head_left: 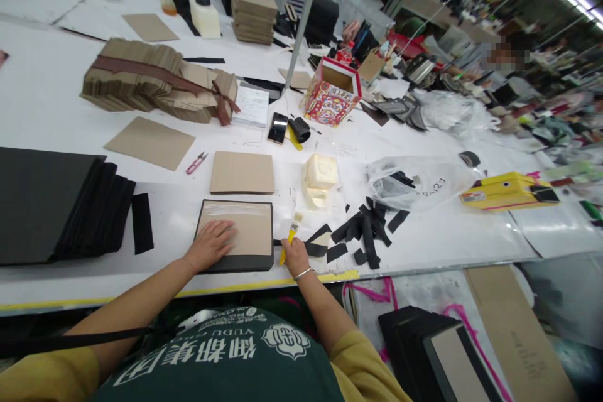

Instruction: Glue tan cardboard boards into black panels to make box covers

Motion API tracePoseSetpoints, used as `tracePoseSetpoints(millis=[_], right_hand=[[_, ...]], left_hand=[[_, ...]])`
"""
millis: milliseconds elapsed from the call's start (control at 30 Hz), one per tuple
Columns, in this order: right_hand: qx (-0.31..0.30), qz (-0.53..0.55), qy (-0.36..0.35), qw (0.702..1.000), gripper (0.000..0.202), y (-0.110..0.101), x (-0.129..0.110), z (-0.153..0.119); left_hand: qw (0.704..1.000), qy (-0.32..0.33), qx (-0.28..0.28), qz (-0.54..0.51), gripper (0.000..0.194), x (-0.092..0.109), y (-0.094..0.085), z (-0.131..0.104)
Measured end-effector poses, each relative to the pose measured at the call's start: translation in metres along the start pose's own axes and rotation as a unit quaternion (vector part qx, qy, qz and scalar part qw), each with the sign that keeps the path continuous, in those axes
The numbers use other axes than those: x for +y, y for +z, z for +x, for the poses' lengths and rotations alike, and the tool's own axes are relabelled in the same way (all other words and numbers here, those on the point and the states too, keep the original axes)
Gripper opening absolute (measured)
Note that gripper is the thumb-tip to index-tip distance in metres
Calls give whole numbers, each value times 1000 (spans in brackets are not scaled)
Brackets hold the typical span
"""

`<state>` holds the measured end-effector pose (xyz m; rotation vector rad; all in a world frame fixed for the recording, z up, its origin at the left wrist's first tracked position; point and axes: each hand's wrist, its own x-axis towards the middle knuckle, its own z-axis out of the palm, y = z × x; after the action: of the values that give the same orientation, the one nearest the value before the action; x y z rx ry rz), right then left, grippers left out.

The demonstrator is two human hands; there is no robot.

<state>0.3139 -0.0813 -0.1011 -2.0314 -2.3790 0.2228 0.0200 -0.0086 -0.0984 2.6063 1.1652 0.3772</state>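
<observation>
A beige cardboard panel [252, 232] lies on a black sheet [249, 264] at the table's front edge, with pale wet-looking streaks along its far side. My left hand [217, 244] rests on the panel's left part, fingers stretched out flat. Just right of the sheet, my right hand [296, 256] is closed around the yellow handle of a paintbrush [293, 231], its bristles pointing away from me. Beyond the brush stands a cream-coloured plastic container [321, 176]. Black strips [367, 229] lie scattered to the right of my right hand.
Another cardboard panel [242, 173] and pink thread snips [195, 163] lie farther back. Stacked black sheets [51, 201] fill the left side. Behind are a tied cardboard bundle [141, 78], a phone [277, 128] and a red patterned box [330, 97]. A yellow box [509, 191] stands right.
</observation>
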Motion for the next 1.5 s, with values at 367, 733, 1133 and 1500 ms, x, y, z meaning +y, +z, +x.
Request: tracePoseSetpoints(millis=[367,733,1133,1500], right_hand=[[-12,443,-11,897,22,-101,-32,31],[-95,446,1,890,36,-95,-52,50],[36,330,111,937,29,-62,-39,108],[53,259,153,952,28,-36,-36,134]], left_hand=[[904,-139,-44,-402,43,74,-59,60],[685,-416,44,-596,31,36,-62,38],[730,-498,122,-452,25,-34,-52,37],[841,-486,46,-235,28,-61,-40,55]])
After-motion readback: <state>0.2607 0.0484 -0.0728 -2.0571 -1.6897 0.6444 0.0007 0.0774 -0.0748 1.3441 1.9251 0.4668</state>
